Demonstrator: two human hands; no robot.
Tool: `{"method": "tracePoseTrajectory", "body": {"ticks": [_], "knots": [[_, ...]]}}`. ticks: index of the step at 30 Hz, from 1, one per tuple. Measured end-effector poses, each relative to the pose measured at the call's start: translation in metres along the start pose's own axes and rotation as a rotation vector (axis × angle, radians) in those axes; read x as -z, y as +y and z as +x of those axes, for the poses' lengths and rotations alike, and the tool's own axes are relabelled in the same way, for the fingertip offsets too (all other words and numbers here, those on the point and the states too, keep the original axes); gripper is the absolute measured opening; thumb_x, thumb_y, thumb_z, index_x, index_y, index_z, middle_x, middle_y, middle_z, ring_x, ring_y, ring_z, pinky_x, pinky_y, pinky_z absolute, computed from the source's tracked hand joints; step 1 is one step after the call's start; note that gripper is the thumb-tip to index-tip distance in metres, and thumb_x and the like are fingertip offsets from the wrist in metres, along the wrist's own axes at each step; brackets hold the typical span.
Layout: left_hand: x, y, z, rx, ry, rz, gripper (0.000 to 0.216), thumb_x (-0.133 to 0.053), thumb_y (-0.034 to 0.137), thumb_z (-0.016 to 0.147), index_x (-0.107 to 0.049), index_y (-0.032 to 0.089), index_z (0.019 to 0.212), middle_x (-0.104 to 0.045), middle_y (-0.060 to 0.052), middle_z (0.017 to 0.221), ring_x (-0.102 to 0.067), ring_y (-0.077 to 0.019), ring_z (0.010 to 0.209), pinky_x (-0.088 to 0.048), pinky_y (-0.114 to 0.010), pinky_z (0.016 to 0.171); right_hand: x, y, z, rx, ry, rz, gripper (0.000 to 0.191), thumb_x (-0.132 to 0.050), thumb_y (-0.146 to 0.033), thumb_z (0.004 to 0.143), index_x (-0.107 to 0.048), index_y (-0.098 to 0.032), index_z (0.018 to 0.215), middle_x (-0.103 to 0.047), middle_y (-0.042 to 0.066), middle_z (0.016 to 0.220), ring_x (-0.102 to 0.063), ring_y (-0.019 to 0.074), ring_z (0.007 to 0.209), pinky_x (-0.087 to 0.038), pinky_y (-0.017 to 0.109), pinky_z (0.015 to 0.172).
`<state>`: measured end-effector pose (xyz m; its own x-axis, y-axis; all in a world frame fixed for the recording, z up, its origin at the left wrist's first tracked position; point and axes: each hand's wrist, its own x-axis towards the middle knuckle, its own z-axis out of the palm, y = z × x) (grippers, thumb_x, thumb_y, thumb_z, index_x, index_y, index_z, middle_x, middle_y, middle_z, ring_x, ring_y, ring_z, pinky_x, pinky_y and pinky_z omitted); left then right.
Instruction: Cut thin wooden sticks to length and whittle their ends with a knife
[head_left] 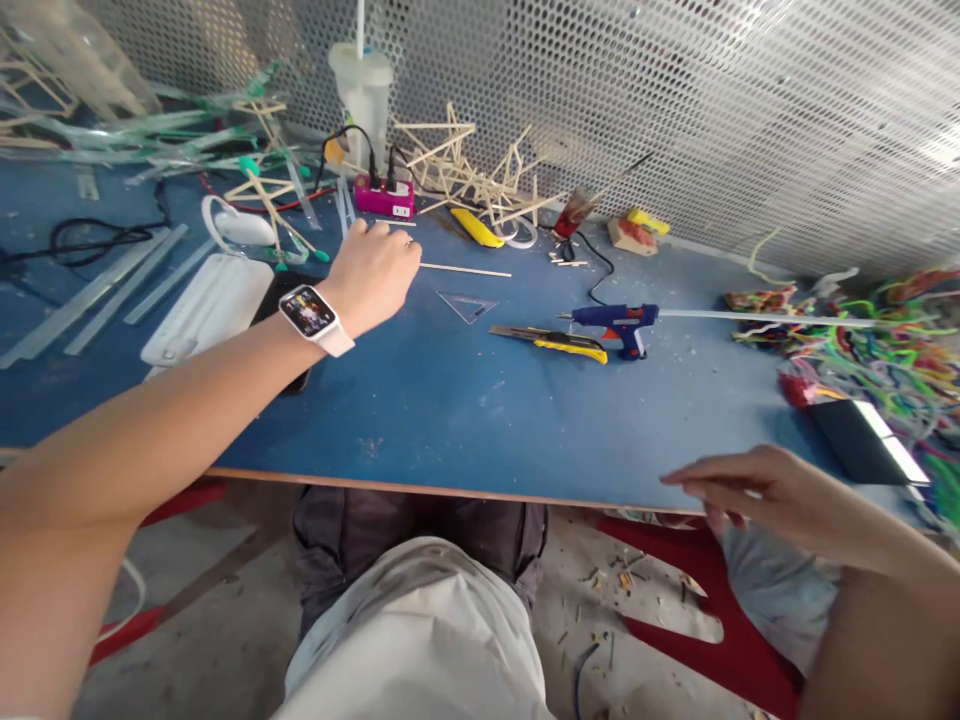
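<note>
My left hand (373, 270) reaches out over the blue table (450, 410), knuckles up, fingers curled down near a thin wooden stick (465, 270); what lies under the fingers is hidden. A white smartwatch (311, 315) is on that wrist. My right hand (757, 490) hovers at the table's front edge, fingers stretched out flat, holding nothing. A blue glue gun (619, 322) with a long glue stick and a yellow utility knife (559, 342) lie between the hands. A clear small triangle ruler (467, 304) lies just right of my left hand.
A pink power strip (384, 196), a plastic cup (362, 85) and a wooden stick frame (469, 170) stand at the back by the perforated wall. Clear strips and a white tray (206, 305) lie left. Coloured pipe cleaners (885, 340) and a black box (862, 440) sit right.
</note>
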<state>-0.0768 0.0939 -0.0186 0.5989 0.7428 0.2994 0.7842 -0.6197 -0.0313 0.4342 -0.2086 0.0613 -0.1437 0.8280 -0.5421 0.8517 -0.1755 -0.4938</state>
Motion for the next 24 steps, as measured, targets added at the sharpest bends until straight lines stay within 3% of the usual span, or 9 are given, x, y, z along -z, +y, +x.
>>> {"method": "tracePoseTrajectory", "body": {"ticks": [2,3,7,9,11,13,16,22,24], "knots": [[-0.006,-0.009,0.008,0.001,-0.037,0.000,0.052,-0.090,0.056,0.121,-0.081,0.020,0.157,-0.082,-0.014,0.162,-0.082,-0.0321,0.151,-0.075,-0.061,0.135,0.009,-0.025,0.024,0.097,0.123,-0.058,0.046,-0.073,-0.084,0.109,-0.097,-0.053,0.133,-0.089,0.020,0.098,-0.088,0.0372,0.084,-0.069,0.059,0.079],[-0.010,-0.011,0.011,-0.007,-0.055,0.000,0.054,-0.090,0.057,0.121,-0.080,0.020,0.159,-0.081,-0.014,0.165,-0.081,-0.0322,0.152,-0.075,-0.060,0.135,0.011,-0.040,0.039,0.164,0.182,-0.094,0.043,-0.076,-0.079,0.111,-0.096,-0.049,0.135,-0.093,0.020,0.114,-0.091,0.0380,0.100,-0.074,0.062,0.096],[-0.022,-0.011,0.017,-0.042,-0.101,-0.012,0.054,-0.091,0.056,0.121,-0.080,0.020,0.159,-0.081,-0.014,0.164,-0.082,-0.0319,0.150,-0.077,-0.059,0.132,0.010,-0.093,0.117,0.399,0.346,-0.288,0.048,-0.064,-0.069,0.123,-0.092,-0.040,0.150,-0.088,0.017,0.158,-0.087,0.0414,0.134,-0.070,0.069,0.126],[-0.024,-0.011,0.017,-0.042,-0.096,-0.019,0.052,-0.090,0.057,0.122,-0.081,0.020,0.158,-0.082,-0.013,0.161,-0.083,-0.0308,0.148,-0.077,-0.058,0.131,0.009,-0.106,0.160,0.461,0.373,-0.403,0.049,-0.063,-0.061,0.125,-0.088,-0.036,0.159,-0.084,0.016,0.168,-0.077,0.0452,0.158,-0.066,0.071,0.135],[-0.024,-0.013,0.016,-0.032,-0.081,-0.024,0.052,-0.089,0.058,0.122,-0.081,0.021,0.157,-0.082,-0.013,0.160,-0.083,-0.0302,0.146,-0.077,-0.057,0.131,0.012,-0.110,0.196,0.479,0.373,-0.501,0.047,-0.067,-0.052,0.124,-0.086,-0.029,0.160,-0.085,0.019,0.157,-0.079,0.0434,0.149,-0.068,0.068,0.131],[-0.024,-0.014,0.014,-0.023,-0.075,-0.023,0.051,-0.089,0.058,0.122,-0.081,0.021,0.156,-0.083,-0.013,0.160,-0.083,-0.0299,0.146,-0.077,-0.057,0.131,0.017,-0.108,0.220,0.478,0.351,-0.577,0.040,-0.074,-0.053,0.125,-0.085,-0.023,0.149,-0.085,0.016,0.143,-0.082,0.0342,0.132,-0.072,0.059,0.122],[-0.028,-0.016,0.013,-0.015,-0.079,-0.020,0.051,-0.089,0.058,0.122,-0.081,0.021,0.155,-0.083,-0.013,0.159,-0.083,-0.0298,0.145,-0.077,-0.056,0.130,0.022,-0.107,0.230,0.479,0.323,-0.644,0.043,-0.083,-0.060,0.124,-0.082,-0.020,0.139,-0.083,0.009,0.137,-0.081,0.0245,0.119,-0.074,0.049,0.113],[-0.034,-0.014,0.013,0.015,-0.088,-0.010,0.053,-0.090,0.058,0.121,-0.080,0.020,0.157,-0.083,-0.013,0.159,-0.084,-0.0298,0.144,-0.078,-0.056,0.128,0.002,-0.135,0.223,0.557,0.352,-0.628,0.044,-0.046,-0.050,0.136,-0.072,-0.020,0.153,-0.080,0.018,0.145,-0.081,0.0305,0.125,-0.071,0.053,0.117],[-0.033,-0.013,0.011,0.019,-0.083,-0.002,0.053,-0.090,0.057,0.122,-0.080,0.020,0.158,-0.082,-0.013,0.160,-0.083,-0.0300,0.145,-0.078,-0.056,0.129,-0.010,-0.148,0.231,0.569,0.368,-0.619,0.045,-0.053,-0.053,0.135,-0.072,-0.020,0.159,-0.081,0.017,0.149,-0.082,0.0304,0.130,-0.072,0.055,0.121]]}}
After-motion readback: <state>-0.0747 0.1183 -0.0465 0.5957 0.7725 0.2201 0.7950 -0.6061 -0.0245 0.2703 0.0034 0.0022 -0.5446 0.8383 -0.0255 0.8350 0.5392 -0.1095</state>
